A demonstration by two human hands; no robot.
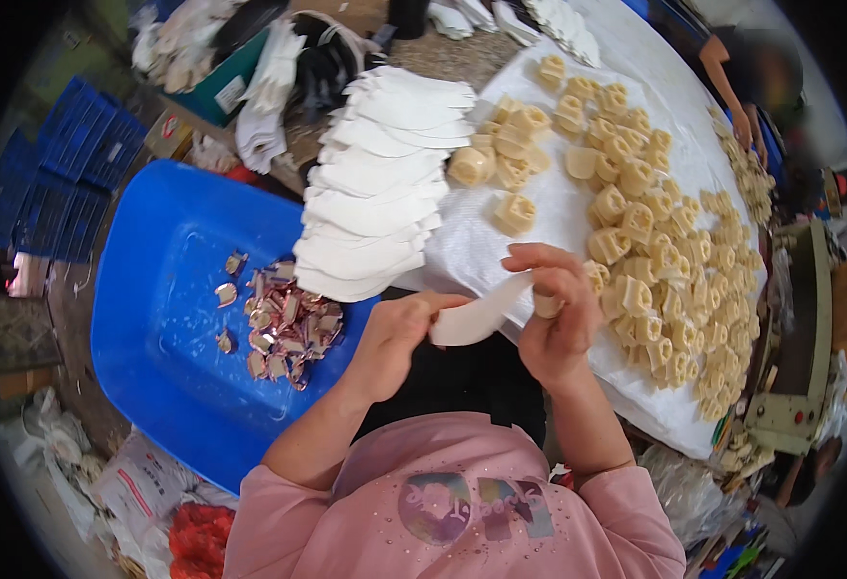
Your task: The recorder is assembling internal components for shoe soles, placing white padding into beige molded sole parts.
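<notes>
A: Held where, exactly?

B: In front of the body, at the near edge of the white cloth (560, 214) covering the desk (443, 53). White curved piece (481, 317), spanning the gap between both hands, bent into a shallow sweep.

A: And at the left end?

B: Pinched firmly by the left fingers (412, 317), thumb uppermost. Most of the length left uncovered.

A: At the right?

B: Tip rising to meet the right fingers (551, 259), exact contact hidden. Same fingers curled about a small beige part (547, 305), mostly covered from view.

A: Edges close by?

B: Ahead of the left fingers, a fanned row of white pieces (370, 193), near end overlapping the rim of the blue tub (144, 318) in this view. Below the held piece, dark trousers (452, 381) and the bottom of a pink shirt (423, 439).

A: Room for moving?

B: Tight on the right: just beside the right fingers, a broad spread of beige molded pieces (639, 222). More generous ahead, along a strip of cloth between that spread and the fanned row. To the left, inside the tub, shiny metallic pieces (288, 323) heaped toward the right side, with blue floor showing beyond.
</notes>
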